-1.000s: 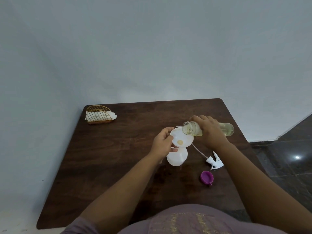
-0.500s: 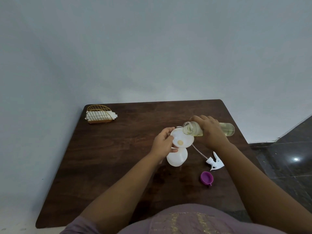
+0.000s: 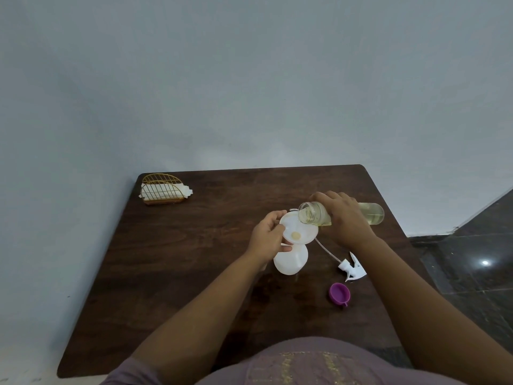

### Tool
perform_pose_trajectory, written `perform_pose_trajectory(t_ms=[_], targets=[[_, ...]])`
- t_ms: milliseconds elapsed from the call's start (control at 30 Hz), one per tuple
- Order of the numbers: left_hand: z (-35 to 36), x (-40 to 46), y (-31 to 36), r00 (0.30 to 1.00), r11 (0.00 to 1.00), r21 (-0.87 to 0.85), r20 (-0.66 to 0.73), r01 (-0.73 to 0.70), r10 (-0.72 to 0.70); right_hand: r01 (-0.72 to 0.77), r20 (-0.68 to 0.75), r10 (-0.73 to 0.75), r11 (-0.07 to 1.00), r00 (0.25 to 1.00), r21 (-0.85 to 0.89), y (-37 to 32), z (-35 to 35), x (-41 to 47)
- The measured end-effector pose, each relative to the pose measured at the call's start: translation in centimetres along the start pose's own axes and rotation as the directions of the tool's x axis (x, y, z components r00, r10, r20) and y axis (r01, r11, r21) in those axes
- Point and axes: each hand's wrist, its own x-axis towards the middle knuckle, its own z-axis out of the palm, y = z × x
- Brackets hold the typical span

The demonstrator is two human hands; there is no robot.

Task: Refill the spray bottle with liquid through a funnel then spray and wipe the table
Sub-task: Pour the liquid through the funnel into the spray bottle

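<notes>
- Head view: right hand [image 3: 345,218] grasps the tilted refill bottle [image 3: 372,213], mouth over the white funnel [image 3: 298,227]; tipping further could overshoot the rim onto the table [image 3: 194,245].
- Left hand [image 3: 268,234] pinches the funnel rim on the spray bottle [image 3: 290,259] (mid-table); a slip tips it over.
- Sprayer head [image 3: 352,269] and purple cap [image 3: 339,293] lie near the right forearm, easily knocked.

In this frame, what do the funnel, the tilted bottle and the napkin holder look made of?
Funnel: white, slightly translucent, matte, so probably plastic. Tilted bottle: clear and glossy, pale yellow liquid showing through; glass or clear plastic, cannot tell which. Napkin holder: thin gold bars with gaps, likely metal wire.
</notes>
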Motion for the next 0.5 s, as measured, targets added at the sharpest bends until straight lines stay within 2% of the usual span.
perform_pose_trajectory(t_ms=[500], targets=[[0.09, -0.05, -0.11, 1.0, 1.0, -0.02, 0.005, -0.007, 0.007, -0.014, 0.013, 0.014, 1.0, 1.0, -0.004, -0.25, 0.15, -0.2]])
